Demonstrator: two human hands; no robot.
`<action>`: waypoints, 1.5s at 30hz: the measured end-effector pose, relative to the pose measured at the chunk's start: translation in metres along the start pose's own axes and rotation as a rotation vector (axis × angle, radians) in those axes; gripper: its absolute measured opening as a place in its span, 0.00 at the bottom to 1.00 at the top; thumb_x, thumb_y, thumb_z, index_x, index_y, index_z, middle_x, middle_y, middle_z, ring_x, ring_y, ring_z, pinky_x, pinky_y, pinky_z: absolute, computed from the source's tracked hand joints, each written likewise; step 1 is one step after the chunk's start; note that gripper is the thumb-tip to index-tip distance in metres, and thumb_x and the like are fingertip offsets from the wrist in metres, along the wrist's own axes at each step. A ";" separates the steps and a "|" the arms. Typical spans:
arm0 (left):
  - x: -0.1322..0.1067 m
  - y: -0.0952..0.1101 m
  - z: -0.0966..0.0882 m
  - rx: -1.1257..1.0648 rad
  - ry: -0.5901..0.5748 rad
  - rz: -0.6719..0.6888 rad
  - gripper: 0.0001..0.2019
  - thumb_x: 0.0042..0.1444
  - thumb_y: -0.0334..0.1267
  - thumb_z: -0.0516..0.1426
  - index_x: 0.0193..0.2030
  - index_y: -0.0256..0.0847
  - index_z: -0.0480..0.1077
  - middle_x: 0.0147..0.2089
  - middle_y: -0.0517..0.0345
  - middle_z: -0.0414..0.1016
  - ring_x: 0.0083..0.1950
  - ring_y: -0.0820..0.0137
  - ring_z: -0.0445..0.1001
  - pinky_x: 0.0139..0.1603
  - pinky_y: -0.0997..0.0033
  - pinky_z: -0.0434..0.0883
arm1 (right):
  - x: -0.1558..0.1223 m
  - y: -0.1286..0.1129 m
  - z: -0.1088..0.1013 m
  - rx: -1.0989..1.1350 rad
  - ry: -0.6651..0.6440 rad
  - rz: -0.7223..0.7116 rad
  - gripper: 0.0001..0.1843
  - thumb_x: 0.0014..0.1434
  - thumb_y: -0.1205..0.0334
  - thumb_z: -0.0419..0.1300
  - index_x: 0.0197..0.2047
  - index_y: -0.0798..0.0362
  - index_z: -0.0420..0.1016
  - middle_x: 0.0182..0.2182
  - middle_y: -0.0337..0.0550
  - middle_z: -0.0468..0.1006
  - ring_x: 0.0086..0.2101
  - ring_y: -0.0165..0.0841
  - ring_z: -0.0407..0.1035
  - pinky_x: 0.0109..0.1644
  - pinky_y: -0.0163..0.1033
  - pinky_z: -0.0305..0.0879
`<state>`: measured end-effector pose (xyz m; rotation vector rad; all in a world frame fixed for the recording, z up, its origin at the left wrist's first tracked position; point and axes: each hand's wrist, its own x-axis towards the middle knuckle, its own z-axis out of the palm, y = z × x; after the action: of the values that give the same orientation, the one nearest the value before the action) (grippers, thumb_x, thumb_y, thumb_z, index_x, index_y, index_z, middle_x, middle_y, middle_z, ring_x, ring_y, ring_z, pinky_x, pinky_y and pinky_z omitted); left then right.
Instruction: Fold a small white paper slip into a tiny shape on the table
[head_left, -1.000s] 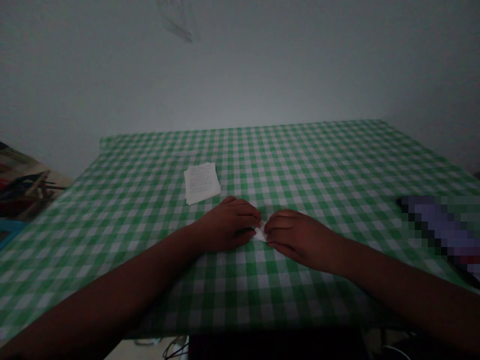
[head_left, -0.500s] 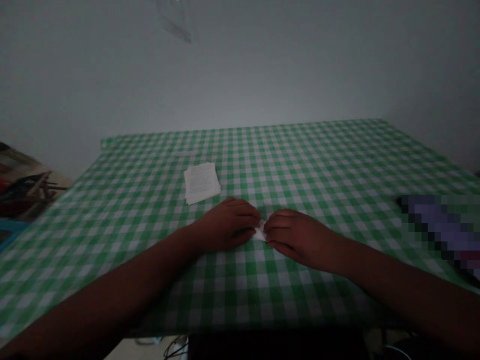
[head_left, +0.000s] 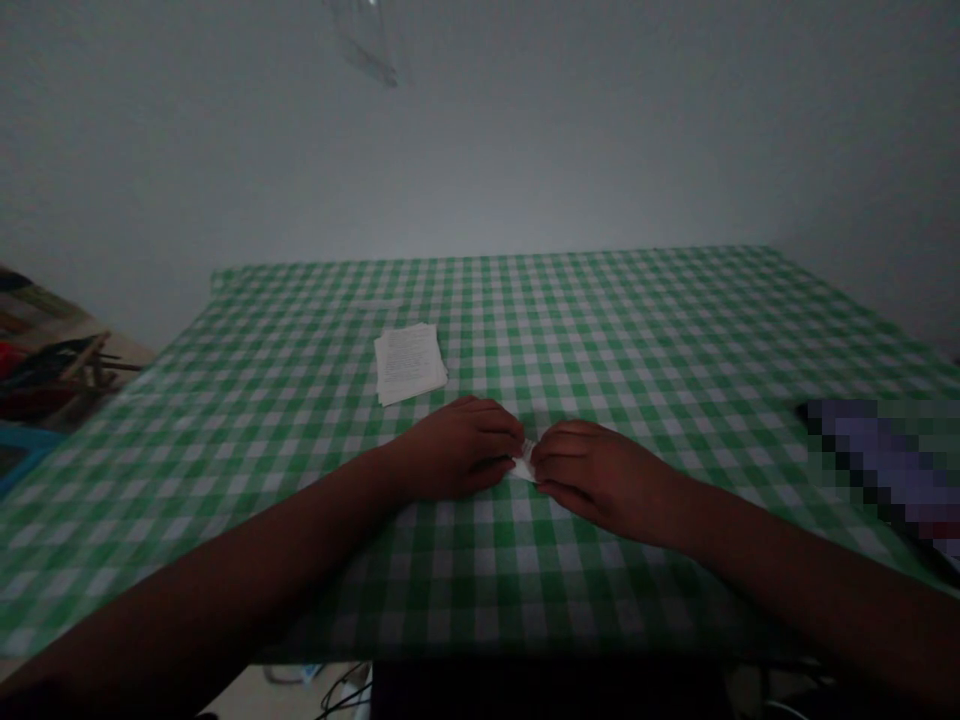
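Between my two hands, close above the checked cloth, is a small piece of white paper, with faint print on its upper part. My left hand pinches its left side, fingertips and thumb closed together. On the right side, my right hand grips the same paper with curled fingers. Most of the paper is hidden by the fingers, so its full shape cannot be made out. Beyond my left hand lies a stack of printed paper sheets, slightly fanned at the edges.
A green and white checked tablecloth covers the table up to the pale wall. At the right edge lies a dark, pixelated flat object. A blue-edged item stands beyond the table's left side. Cables hang below the front edge.
The view has shifted slightly, so the table and paper stack sit a little further right in the picture. Both hands keep their hold on the small paper, with hardly any movement.
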<state>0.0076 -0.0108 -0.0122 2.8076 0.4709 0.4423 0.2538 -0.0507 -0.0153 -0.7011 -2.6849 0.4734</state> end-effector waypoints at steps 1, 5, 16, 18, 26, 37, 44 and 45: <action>0.001 -0.001 0.000 -0.011 0.002 0.001 0.09 0.64 0.34 0.54 0.48 0.39 0.73 0.51 0.50 0.77 0.53 0.63 0.73 0.57 0.58 0.68 | 0.000 0.000 0.000 0.005 -0.003 -0.001 0.10 0.69 0.64 0.54 0.45 0.55 0.76 0.40 0.46 0.79 0.44 0.37 0.70 0.52 0.47 0.68; 0.004 -0.005 0.001 -0.056 0.021 0.023 0.09 0.63 0.33 0.55 0.47 0.39 0.74 0.49 0.51 0.77 0.50 0.63 0.73 0.55 0.59 0.69 | 0.001 0.001 -0.002 0.004 0.000 0.008 0.09 0.69 0.64 0.54 0.44 0.54 0.76 0.41 0.46 0.79 0.44 0.36 0.70 0.53 0.46 0.67; 0.001 -0.004 -0.003 -0.070 0.003 0.021 0.07 0.64 0.33 0.55 0.46 0.39 0.73 0.51 0.51 0.76 0.53 0.63 0.72 0.57 0.59 0.68 | 0.003 -0.003 -0.003 -0.033 -0.029 0.058 0.10 0.69 0.64 0.53 0.47 0.55 0.75 0.42 0.46 0.78 0.45 0.37 0.69 0.55 0.46 0.65; 0.001 -0.003 -0.004 -0.048 0.016 0.010 0.08 0.64 0.35 0.56 0.48 0.39 0.73 0.51 0.50 0.76 0.53 0.63 0.72 0.57 0.58 0.68 | 0.001 -0.004 -0.003 -0.005 -0.033 0.041 0.10 0.69 0.64 0.53 0.47 0.55 0.75 0.42 0.45 0.78 0.45 0.36 0.69 0.55 0.46 0.65; -0.002 -0.002 -0.007 -0.077 -0.032 0.003 0.17 0.58 0.46 0.64 0.51 0.42 0.72 0.54 0.52 0.75 0.55 0.62 0.72 0.60 0.58 0.66 | 0.000 -0.004 -0.004 0.030 -0.008 0.039 0.10 0.68 0.64 0.55 0.47 0.54 0.76 0.44 0.46 0.78 0.46 0.37 0.70 0.54 0.47 0.67; -0.004 0.000 -0.006 -0.079 -0.040 -0.022 0.23 0.55 0.52 0.65 0.52 0.43 0.72 0.55 0.49 0.74 0.57 0.59 0.71 0.61 0.56 0.64 | 0.000 -0.003 -0.004 0.055 0.020 0.032 0.09 0.67 0.64 0.56 0.46 0.53 0.77 0.43 0.46 0.79 0.46 0.37 0.71 0.53 0.46 0.68; -0.001 0.001 -0.009 -0.023 -0.065 0.003 0.13 0.61 0.41 0.61 0.51 0.42 0.72 0.54 0.50 0.75 0.55 0.61 0.72 0.57 0.59 0.68 | -0.001 -0.001 -0.002 0.085 0.048 0.039 0.11 0.65 0.65 0.59 0.50 0.53 0.76 0.46 0.48 0.79 0.48 0.38 0.71 0.54 0.47 0.69; -0.001 0.001 -0.009 -0.015 -0.061 0.003 0.12 0.61 0.39 0.60 0.51 0.42 0.72 0.54 0.51 0.76 0.55 0.62 0.72 0.57 0.59 0.68 | -0.002 -0.001 -0.002 0.093 0.055 0.040 0.11 0.65 0.65 0.59 0.51 0.53 0.76 0.46 0.48 0.79 0.48 0.38 0.71 0.55 0.48 0.69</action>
<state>0.0039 -0.0102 -0.0034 2.7988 0.4487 0.3586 0.2554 -0.0519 -0.0137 -0.7316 -2.5838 0.5764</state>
